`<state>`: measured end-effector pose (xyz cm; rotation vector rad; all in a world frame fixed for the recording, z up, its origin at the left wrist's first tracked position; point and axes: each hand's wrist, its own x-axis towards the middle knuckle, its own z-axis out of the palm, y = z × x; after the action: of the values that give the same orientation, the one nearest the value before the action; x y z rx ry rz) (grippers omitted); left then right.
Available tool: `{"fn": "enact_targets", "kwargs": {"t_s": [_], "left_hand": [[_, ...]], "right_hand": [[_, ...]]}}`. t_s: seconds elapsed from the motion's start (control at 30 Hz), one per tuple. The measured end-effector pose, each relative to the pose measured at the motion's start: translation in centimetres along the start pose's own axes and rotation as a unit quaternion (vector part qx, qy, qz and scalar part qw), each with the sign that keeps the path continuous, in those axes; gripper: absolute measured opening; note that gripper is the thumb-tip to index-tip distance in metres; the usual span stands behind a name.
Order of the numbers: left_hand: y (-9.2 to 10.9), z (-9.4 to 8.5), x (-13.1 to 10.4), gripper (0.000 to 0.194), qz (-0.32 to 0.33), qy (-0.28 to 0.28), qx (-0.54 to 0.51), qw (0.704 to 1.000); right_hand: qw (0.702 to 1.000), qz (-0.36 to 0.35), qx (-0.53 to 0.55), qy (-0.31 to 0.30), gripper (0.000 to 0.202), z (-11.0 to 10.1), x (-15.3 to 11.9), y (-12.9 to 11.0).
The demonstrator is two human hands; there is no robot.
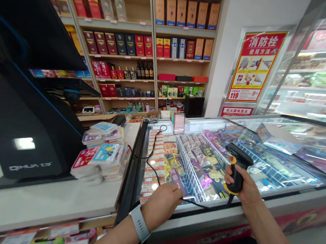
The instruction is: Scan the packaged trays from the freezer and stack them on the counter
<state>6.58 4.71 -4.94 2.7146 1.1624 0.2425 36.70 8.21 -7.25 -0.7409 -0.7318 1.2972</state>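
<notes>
My right hand [240, 182] is wrapped round the handle of a black and yellow barcode scanner [239, 160], held upright over the front right part of a glass-topped freezer [258, 196]. A black cable [199, 204] runs from the bottom of the scanner handle to my left hand [163, 199], which is closed on it near the freezer's front edge. Beyond that hand the cable loops back over the glass to the left. A pale watch band is on my left wrist. Packaged goods and white wire baskets [189, 167] show beneath the glass.
On the white counter [50, 207] at the left stand a black terminal [32, 136] and stacks of colourful flat packs [105, 155]. A box [279, 138] lies on the freezer at the right. Shelves [154, 29] of boxes and bottles line the back wall.
</notes>
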Motion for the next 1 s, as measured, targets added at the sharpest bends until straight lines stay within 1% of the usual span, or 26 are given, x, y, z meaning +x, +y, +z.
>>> {"fn": "enact_targets", "kwargs": {"t_s": [0.1,0.17,0.27,0.37,0.53,0.67,0.77,0.87,1.0], "left_hand": [[1.2,0.6,-0.7,0.009,-0.003,0.024,-0.026,0.999],[1.4,1.0,-1.0,0.019,-0.009,0.046,-0.045,0.998],[1.2,1.2,-1.5,0.035,-0.023,0.088,-0.073,0.993],[0.4,1.0,-2.2,0.041,-0.043,0.127,-0.078,0.988],[-1.4,0.2,-3.6,0.039,-0.081,0.18,-0.039,0.98],[-3.4,-0.3,-4.8,0.036,-0.118,0.235,0.028,0.964],[-4.5,-0.6,-5.7,0.033,-0.137,0.26,0.069,0.953],[-4.9,-1.0,-6.7,0.031,-0.142,0.285,0.09,0.944],[-4.8,-1.7,-8.0,0.028,-0.136,0.331,0.109,0.927]], "right_hand": [[1.0,-0.015,0.0,0.003,0.024,-0.7,0.4,-0.6],[1.0,-0.027,0.002,0.007,0.023,-0.8,0.6,-0.8],[0.999,-0.036,0.019,0.011,0.022,-0.8,0.9,-0.7],[0.999,-0.04,0.033,0.012,0.02,-0.8,1.0,-0.6],[0.999,-0.038,0.033,0.018,0.018,-1.0,0.9,-0.5],[0.998,-0.04,0.034,0.033,0.018,-1.2,0.7,-0.6],[0.998,-0.042,0.026,0.039,0.017,-1.1,0.6,-0.6],[0.998,-0.037,0.021,0.04,0.019,-1.1,0.6,-0.6],[0.999,-0.031,0.01,0.04,0.021,-1.2,0.7,-0.5]]}}
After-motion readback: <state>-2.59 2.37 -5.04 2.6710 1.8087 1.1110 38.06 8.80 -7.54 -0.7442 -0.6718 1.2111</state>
